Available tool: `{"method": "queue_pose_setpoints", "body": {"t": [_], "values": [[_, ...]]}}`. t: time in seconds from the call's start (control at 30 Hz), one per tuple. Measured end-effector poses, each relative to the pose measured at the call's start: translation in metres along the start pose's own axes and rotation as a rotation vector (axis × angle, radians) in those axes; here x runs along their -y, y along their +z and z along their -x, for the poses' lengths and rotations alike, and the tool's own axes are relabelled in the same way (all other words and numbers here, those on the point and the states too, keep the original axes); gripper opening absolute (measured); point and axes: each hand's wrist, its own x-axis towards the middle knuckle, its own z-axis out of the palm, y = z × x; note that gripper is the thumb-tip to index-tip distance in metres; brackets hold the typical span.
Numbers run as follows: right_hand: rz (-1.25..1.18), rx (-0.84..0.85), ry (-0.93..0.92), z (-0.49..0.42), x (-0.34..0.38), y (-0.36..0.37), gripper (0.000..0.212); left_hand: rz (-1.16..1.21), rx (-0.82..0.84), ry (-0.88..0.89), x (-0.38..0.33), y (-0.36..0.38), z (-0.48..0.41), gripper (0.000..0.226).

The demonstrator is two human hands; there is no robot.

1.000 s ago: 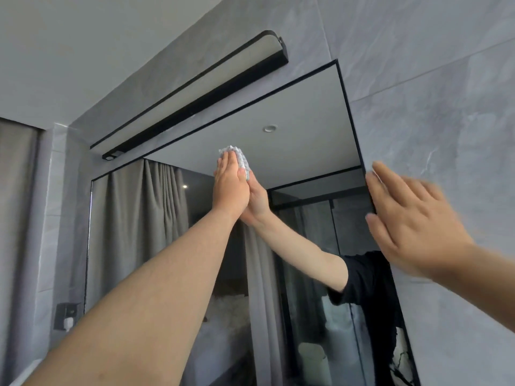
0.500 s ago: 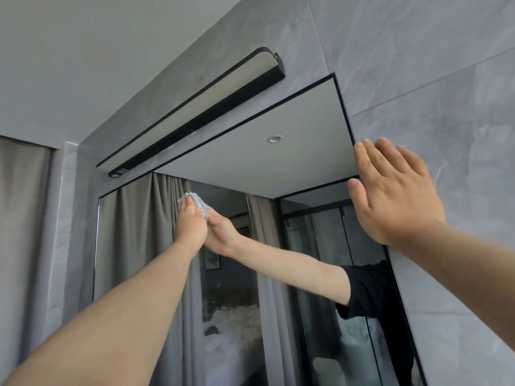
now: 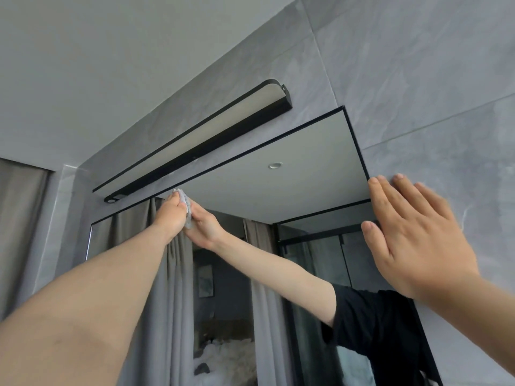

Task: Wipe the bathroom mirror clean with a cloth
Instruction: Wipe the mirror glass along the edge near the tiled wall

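Observation:
The mirror (image 3: 306, 168) has a thin black frame and hangs on a grey tiled wall. A small crumpled white-grey cloth (image 3: 187, 208) lies against the glass just under the mirror's top edge, left of centre. My left hand (image 3: 170, 217) presses the cloth onto the glass, arm stretched up, and its reflection meets it from the other side. My right hand (image 3: 415, 240) lies flat with straight fingers over the mirror's right frame edge and the wall tile beside it, holding nothing.
A long black light bar (image 3: 195, 140) juts from the wall just above the mirror's top edge, close over my left hand. Grey tiles (image 3: 432, 93) fill the wall to the right. A grey curtain (image 3: 19, 218) hangs at the far left.
My left hand has carried the cloth leftward across the glass, dipping down, then up to the top edge. My right hand stays at the right frame edge, now lying flat.

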Motion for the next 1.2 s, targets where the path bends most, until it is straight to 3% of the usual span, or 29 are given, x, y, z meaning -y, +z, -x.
{"method": "queue_pose_setpoints", "body": {"t": [0.27,0.47,0.7,0.87,1.2], "values": [[0.025,-0.021,-0.016,-0.002,-0.001,0.001,0.073,0.056,-0.023,0.091,-0.031,0.017,0.007,0.054],[0.008,-0.012,-0.011,-0.002,-0.002,0.000,0.072,-0.148,0.033,0.462,-0.085,0.037,0.056,0.051],[-0.025,-0.009,-0.009,-0.002,-0.001,-0.002,0.071,-0.135,0.123,0.862,-0.185,0.075,0.117,0.050],[-0.047,-0.006,-0.014,-0.003,-0.001,-0.003,0.070,-0.170,0.145,0.992,-0.250,0.098,0.157,0.053],[-0.062,0.013,-0.018,-0.003,-0.003,-0.003,0.071,-0.217,0.201,1.101,-0.214,0.089,0.161,0.053]]}}
